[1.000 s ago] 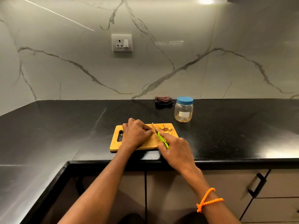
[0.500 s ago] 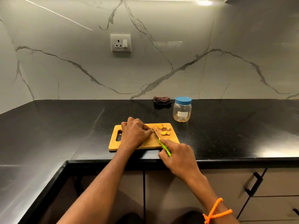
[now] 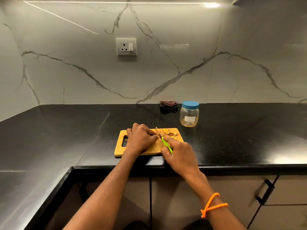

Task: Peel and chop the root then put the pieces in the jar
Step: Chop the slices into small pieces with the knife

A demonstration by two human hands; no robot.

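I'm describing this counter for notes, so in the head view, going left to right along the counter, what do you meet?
Cutting board → left hand → knife → right hand → jar. I left out the cut pieces and the cloth, since they overlap these in the order.

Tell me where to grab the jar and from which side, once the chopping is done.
Grip the jar round its clear body below the blue lid, coming from the front right. It stands upright with bare counter there, while the folded cloth sits close behind on its left and the cutting board lies front-left.
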